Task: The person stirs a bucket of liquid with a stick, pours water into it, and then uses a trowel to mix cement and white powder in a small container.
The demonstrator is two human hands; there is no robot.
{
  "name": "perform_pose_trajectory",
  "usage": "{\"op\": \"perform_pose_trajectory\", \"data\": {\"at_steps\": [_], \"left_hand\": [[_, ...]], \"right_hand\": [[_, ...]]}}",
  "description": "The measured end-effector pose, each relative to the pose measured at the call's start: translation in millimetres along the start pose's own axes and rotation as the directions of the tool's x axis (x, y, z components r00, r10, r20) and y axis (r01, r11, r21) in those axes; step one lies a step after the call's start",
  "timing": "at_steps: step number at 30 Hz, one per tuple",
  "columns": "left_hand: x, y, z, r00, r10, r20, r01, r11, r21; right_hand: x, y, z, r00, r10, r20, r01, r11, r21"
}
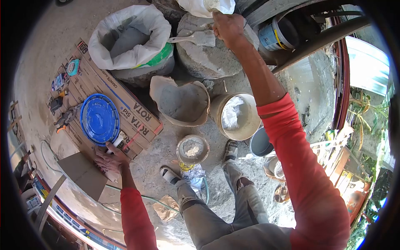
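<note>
My right hand (228, 29) is closed on the edge of a white sack (204, 6) at the top of the view. Just beside it, a paintbrush (202, 38) with a pale handle lies on a grey, dusty rounded mass (200, 60). My left hand (112, 160) is on the left, fingers spread, at the near edge of a blue bucket lid (100, 119). One of its fingertips seems to touch the lid's rim. The lid rests on flattened cardboard (137, 110).
An open white sack of grey powder (98, 43) stands near a torn paper bag of powder (155, 89). Close to my feet are a beige bucket (216, 110), a small mortar-crusted bowl (180, 152) and a dark bucket (261, 142). A paint bucket (268, 38) stands upper right.
</note>
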State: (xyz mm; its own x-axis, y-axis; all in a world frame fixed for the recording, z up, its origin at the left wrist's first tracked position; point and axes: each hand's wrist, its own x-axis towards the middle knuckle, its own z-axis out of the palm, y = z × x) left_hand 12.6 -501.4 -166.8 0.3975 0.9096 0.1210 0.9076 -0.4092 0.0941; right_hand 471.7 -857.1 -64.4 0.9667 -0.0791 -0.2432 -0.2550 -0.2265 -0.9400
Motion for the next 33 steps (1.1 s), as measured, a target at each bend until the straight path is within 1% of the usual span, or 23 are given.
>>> {"op": "perform_pose_trajectory", "data": {"at_steps": [1,4,5,7,10,12,14,15,16,18,19,20,22,23,24,26,27,29,31,33], "left_hand": [[1,-5,6,1.0,0.002,-0.016,-0.002,1.0,0.021],[2,-10,12,0.999,0.021,-0.049,-0.02,0.999,0.039],[1,-10,11,0.998,0.034,-0.057,-0.032,0.999,0.026],[-1,-6,6,0.996,0.048,-0.071,-0.049,0.999,-0.007],[1,-9,16,0.995,0.016,-0.098,-0.01,0.998,0.066],[2,-12,16,0.997,0.011,-0.078,-0.006,0.998,0.065],[1,-14,19,0.997,0.015,-0.076,-0.01,0.998,0.064],[1,-16,20,0.996,0.019,-0.087,-0.014,0.998,0.064],[2,-16,23,0.995,0.023,-0.099,-0.016,0.998,0.062],[3,-21,32,0.986,0.038,-0.161,-0.026,0.997,0.075],[2,-22,35,0.981,0.046,-0.188,-0.03,0.996,0.083],[0,-17,30,0.987,0.041,-0.154,-0.036,0.999,0.039],[-1,-8,11,0.996,0.036,-0.079,-0.039,0.999,-0.03],[2,-17,25,0.99,0.052,-0.13,-0.051,0.999,0.012],[3,-19,30,0.993,0.027,-0.118,-0.024,0.999,0.03],[1,-18,28,0.993,0.018,-0.114,-0.014,0.999,0.03],[-2,-11,18,0.992,0.037,-0.121,-0.037,0.999,-0.001],[0,-11,19,0.997,0.013,-0.076,-0.011,1.0,0.025],[-1,-10,18,0.996,0.022,-0.082,-0.022,1.0,0.0],[-2,-10,16,0.997,0.026,-0.07,-0.027,1.0,-0.011]], "right_hand": [[-5,-1,-1,1.0,-0.007,-0.001,0.007,1.0,0.02],[2,-2,-3,0.997,-0.037,-0.066,0.028,0.991,-0.129],[6,-5,-4,0.998,0.001,-0.068,-0.013,0.986,-0.166],[13,13,-15,0.994,-0.091,-0.056,0.075,0.97,-0.232],[14,42,-29,0.971,-0.237,-0.018,0.219,0.922,-0.32],[2,45,-35,0.979,-0.192,-0.061,0.17,0.951,-0.257],[-40,23,-44,0.987,0.008,-0.161,-0.018,0.998,-0.059],[-33,41,-55,0.987,-0.077,-0.142,0.054,0.986,-0.158],[-16,74,-72,0.98,-0.161,-0.114,0.128,0.959,-0.254],[-24,85,-82,0.98,-0.16,-0.115,0.127,0.959,-0.253],[-55,67,-84,0.987,-0.074,-0.144,0.051,0.986,-0.158],[-80,54,-86,0.986,0.014,-0.164,-0.024,0.998,-0.06],[-112,60,-96,0.986,-0.002,-0.169,-0.007,0.999,-0.051],[-129,68,-101,0.987,0.005,-0.163,-0.013,0.999,-0.047],[-149,73,-105,0.99,-0.012,-0.142,0.002,0.998,-0.068],[-192,87,-114,0.995,-0.03,-0.094,0.021,0.995,-0.097],[-218,101,-118,0.997,0.014,-0.081,-0.023,0.993,-0.119],[-264,116,-126,0.996,0.058,-0.068,-0.069,0.985,-0.161],[-316,140,-132,0.992,0.12,-0.043,-0.126,0.98,-0.153],[-373,160,-138,0.969,0.245,-0.016,-0.244,0.957,-0.156]]}}
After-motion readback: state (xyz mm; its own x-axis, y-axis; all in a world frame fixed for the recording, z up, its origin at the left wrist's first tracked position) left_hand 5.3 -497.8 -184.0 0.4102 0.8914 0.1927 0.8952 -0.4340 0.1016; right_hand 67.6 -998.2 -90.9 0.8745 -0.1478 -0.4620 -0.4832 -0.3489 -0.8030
